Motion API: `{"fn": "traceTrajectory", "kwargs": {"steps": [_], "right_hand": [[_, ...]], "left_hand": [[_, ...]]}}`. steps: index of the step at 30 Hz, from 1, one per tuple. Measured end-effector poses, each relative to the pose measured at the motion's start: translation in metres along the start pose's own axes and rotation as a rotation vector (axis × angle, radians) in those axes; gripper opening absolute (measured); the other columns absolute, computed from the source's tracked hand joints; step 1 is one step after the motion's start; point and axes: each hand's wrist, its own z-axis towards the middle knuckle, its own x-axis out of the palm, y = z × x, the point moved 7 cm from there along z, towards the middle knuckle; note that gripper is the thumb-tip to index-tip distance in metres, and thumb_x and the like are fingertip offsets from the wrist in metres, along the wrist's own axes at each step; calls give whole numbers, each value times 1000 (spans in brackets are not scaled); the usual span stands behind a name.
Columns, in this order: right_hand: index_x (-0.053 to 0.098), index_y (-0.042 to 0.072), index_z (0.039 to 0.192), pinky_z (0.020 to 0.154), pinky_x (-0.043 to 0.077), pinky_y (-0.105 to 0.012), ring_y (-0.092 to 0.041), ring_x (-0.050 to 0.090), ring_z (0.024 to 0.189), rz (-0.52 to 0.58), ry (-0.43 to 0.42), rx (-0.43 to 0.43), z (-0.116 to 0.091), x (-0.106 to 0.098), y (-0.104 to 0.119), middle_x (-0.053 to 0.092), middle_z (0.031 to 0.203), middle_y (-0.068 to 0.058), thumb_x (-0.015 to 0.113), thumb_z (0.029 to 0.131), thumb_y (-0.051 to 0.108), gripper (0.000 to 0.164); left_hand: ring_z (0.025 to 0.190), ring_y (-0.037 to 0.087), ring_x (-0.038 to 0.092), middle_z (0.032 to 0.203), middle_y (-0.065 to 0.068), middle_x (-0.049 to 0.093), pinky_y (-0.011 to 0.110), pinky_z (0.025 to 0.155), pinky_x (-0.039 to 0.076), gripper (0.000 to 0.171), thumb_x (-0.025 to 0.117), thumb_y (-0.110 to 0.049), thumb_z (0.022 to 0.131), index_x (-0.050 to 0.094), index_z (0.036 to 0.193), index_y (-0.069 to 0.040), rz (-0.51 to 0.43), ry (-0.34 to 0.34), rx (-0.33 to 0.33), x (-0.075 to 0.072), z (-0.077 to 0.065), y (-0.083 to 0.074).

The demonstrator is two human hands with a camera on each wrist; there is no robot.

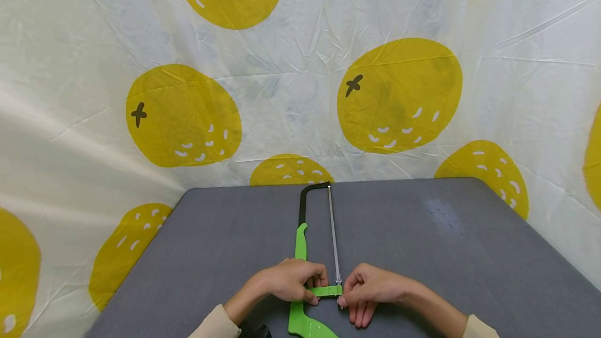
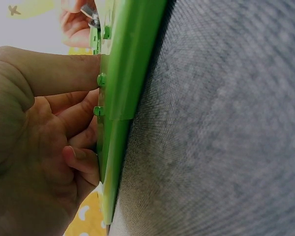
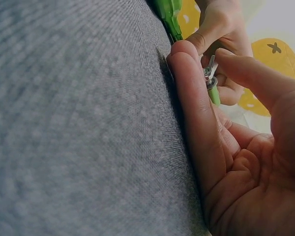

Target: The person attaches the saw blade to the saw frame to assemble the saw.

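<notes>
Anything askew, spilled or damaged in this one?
A whitish, blurry patch on the grey fabric-covered tabletop, right of the green-and-black hacksaw, interrupts the otherwise even surface; whether it's a stain or glare, I can't tell.

A green-framed metal hacksaw (image 1: 301, 244) lies on its side on the grey desk (image 1: 404, 233), its moulded green handle (image 1: 306, 322) toward the person. Its bent black metal arm (image 1: 302, 205) points away; a slim, straight silver metal blade (image 1: 334, 233) runs from that arm's tip to a green crosspiece (image 1: 328, 291), where the left hand (image 1: 292, 281) holds the saw. A small silver wing nut (image 3: 209, 73) shows at the crosspiece's end, near the right hand's (image 1: 373, 288) thumb.
</notes>
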Motion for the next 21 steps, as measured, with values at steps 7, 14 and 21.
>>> {"fn": "traceTrajectory", "kwargs": {"steps": [7, 14, 21], "right_hand": [[62, -27, 98, 54, 57, -21, -2, 70, 58, -12, -14, -5, 0, 1, 1, 73, 69, 1, 68, 98, 19, 46], [65, -24, 99, 54, 57, -22, -3, 70, 57, -8, -24, -5, -1, 0, 0, 73, 70, 0, 65, 100, 22, 46], [65, -24, 98, 53, 57, -23, -3, 70, 56, -7, -44, -4, 0, -2, -1, 72, 69, 0, 65, 100, 23, 47]], "left_hand": [[78, -10, 60, 90, -20, 68, 16, 74, 49, 23, 80, -22, 90, 65, 106, -27, 0, -1, -10, 1, 0, 2], [79, -10, 60, 90, -21, 67, 16, 74, 49, 23, 80, -23, 91, 65, 107, -27, 7, 6, -6, 2, 1, 3], [79, -10, 60, 91, -20, 68, 16, 74, 49, 23, 80, -23, 91, 65, 108, -26, 8, 3, 2, 2, 2, 3]]}}
